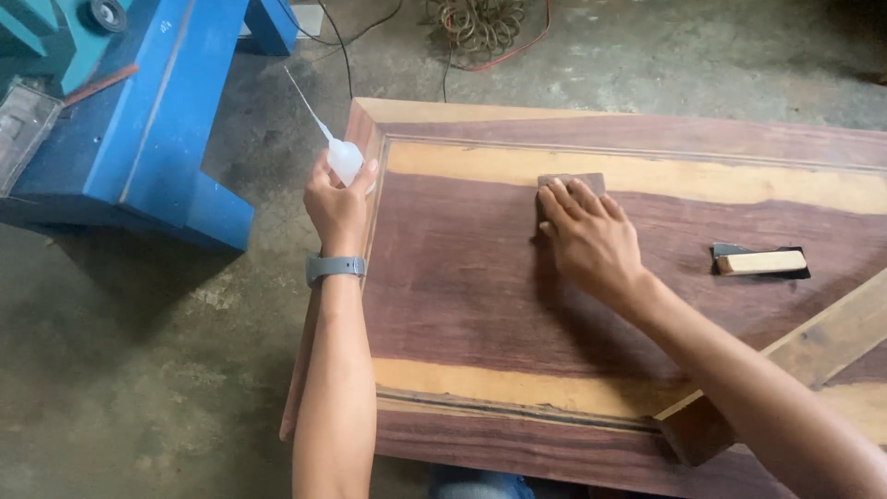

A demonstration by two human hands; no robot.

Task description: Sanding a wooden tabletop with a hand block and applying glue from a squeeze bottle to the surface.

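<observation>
A: What's the biggest thing here?

B: A wooden door panel [480, 305], dark reddish with pale yellow streaks, lying flat over a concrete floor [139, 397]. Its long axis runs left to right across the view, and a raised frame borders the sunken middle. To the left stands a blue machine [148, 120].

A: Anything lying on the panel?

B: A plank [795, 356] crosses the lower right corner at a slant. Farther up on the right sits a small wooden block on a dark sheet [761, 262], its length running left to right, well apart from both hands.

A: And the hands?

B: The right hand [591, 236] lies palm down on a small brown sanding pad [564, 182] near the panel's upper pale streak; the fingers are straight, held close together and pressed flat on it, pointing up and left. The left hand [337, 208], with a grey watch [334, 268] on the wrist, is curled around a small clear squeeze bottle [345, 159] just off the panel's left edge, thumb against its side.

A: Which way does the bottle aim?

B: Its thin nozzle points up and left, away from the panel
</observation>
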